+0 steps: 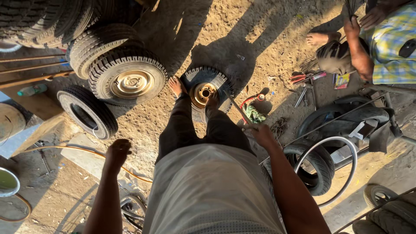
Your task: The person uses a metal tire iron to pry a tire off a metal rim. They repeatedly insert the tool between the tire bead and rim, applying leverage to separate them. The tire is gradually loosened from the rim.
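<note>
Sunlit, shadow-streaked dirt ground [268, 39] fills the yard. Mounted tyres [125, 78] are stacked at upper left, with loose tyres and a bare rim at right, where another person [381, 43] crouches. The small wheel [206, 92] lies flat under the wearer's bare feet. The right hand [262, 134] is closed around a thin metal lever [236, 108] that reaches to the wheel; the left hand [117, 151] hangs empty, fingers curled.

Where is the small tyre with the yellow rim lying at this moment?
In the head view the small tyre lies flat on the sandy ground near the middle, under the person's bare feet, just right of the larger wheel that leans on the tyre stack.
</note>
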